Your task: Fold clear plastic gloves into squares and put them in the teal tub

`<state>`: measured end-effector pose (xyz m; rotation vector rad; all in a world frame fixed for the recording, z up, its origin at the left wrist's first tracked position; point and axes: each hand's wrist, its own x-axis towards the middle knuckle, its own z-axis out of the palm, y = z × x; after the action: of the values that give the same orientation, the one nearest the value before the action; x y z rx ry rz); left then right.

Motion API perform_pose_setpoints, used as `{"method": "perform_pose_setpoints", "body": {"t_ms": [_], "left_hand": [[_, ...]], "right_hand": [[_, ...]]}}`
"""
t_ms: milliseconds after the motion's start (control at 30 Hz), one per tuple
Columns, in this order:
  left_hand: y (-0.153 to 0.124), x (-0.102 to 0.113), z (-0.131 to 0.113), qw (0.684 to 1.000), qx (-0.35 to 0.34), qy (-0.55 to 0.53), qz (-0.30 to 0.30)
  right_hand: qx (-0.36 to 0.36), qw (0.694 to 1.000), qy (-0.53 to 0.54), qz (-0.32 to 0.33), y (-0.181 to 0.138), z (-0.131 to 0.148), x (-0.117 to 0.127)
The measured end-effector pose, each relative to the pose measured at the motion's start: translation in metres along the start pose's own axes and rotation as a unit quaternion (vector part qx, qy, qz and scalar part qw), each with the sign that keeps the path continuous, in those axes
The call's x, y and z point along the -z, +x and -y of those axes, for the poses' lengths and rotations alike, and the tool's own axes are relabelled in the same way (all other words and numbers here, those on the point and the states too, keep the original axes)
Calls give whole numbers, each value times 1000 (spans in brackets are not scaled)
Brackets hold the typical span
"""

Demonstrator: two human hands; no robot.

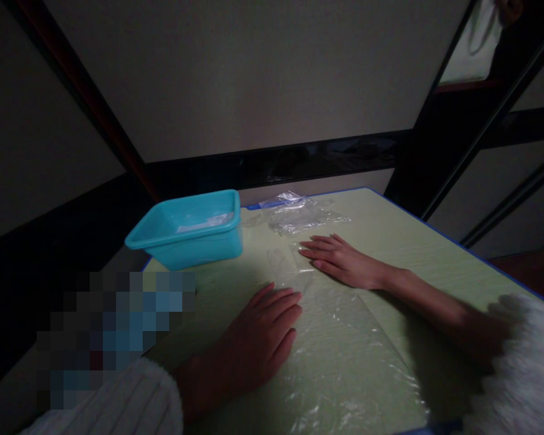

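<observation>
A clear plastic bag (344, 356) lies spread flat on the pale green table (435, 260), its handle end pointing away from me. My left hand (272, 329) rests on the bag's left side with its fingers stretched out. Farther off, my right hand (338, 258) lies flat over the right part of the handle end, fingers extended. Neither hand grips anything. Just beyond my right hand sits a crumpled heap of clear plastic bags (299, 214).
A turquoise plastic basin (194, 244) stands at the table's back left, with something whitish and thin inside. Behind the table rise grey cabinet panels (254, 78) with dark trim. A pixelated patch covers the area left of my left arm. A white bag (474, 45) is at the upper right.
</observation>
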<state>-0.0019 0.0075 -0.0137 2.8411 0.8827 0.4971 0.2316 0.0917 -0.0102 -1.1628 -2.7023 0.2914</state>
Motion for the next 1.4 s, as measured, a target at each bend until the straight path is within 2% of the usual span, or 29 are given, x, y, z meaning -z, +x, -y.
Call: {"method": "perform_pose_setpoints", "body": {"t_ms": [400,500,667,733,833,933,1033,1200,1400], "left_hand": [[0,0,0,1000,-2,5,0],[0,0,0,1000,-7,6,-4],[-1,0,2,999,-8,-2,-43],[-2,0,4,997,1,0,-74],[-2,0,7,994,20,6,-111],[0,-2,13,992,34,6,-125],[1,-4,17,990,52,-7,-130],[2,-4,16,985,105,-45,-132],[2,-3,14,983,105,-67,-135]], "right_hand": [[-8,1000,-16,-22,-1,-7,-1],[-8,998,-33,-49,-3,-11,3],[58,992,32,-109,-11,1,25],[94,989,83,-82,-16,16,34],[147,980,130,19,-24,41,38],[197,963,141,119,-32,60,32],[236,945,133,184,-39,71,25],[238,941,64,231,-50,81,25],[215,948,36,233,-55,92,28]]}}
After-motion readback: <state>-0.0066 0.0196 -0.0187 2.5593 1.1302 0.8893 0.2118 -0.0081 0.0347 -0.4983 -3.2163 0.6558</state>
